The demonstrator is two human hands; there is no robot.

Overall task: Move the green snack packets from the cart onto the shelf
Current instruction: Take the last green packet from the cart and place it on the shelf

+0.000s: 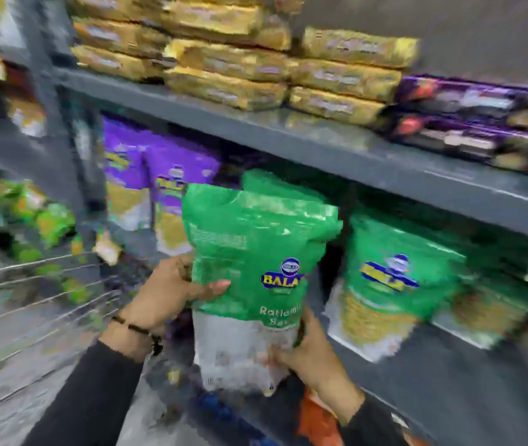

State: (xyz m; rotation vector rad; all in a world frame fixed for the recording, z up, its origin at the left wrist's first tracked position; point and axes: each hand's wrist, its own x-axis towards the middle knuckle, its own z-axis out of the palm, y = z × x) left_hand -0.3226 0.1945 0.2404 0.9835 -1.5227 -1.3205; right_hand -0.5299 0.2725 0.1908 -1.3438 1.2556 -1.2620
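I hold a green snack packet [249, 252] upright in front of the middle shelf [417, 381]. My left hand [172, 291] grips its left edge, thumb across the front. My right hand [314, 358] grips its clear lower right corner. A second green packet seems to sit just behind the held one, its top peeking above. Another green snack packet [394, 278] stands on the shelf to the right, apart from the held one. The wire cart [31, 300] is at the left with green packets [53, 220] in it. The picture is blurred.
Purple packets [146, 175] stand on the same shelf to the left. The shelf board above [320, 146] carries stacked yellow packets [230, 59] and dark purple boxes [481, 123]. An orange packet [317, 420] lies below my right hand.
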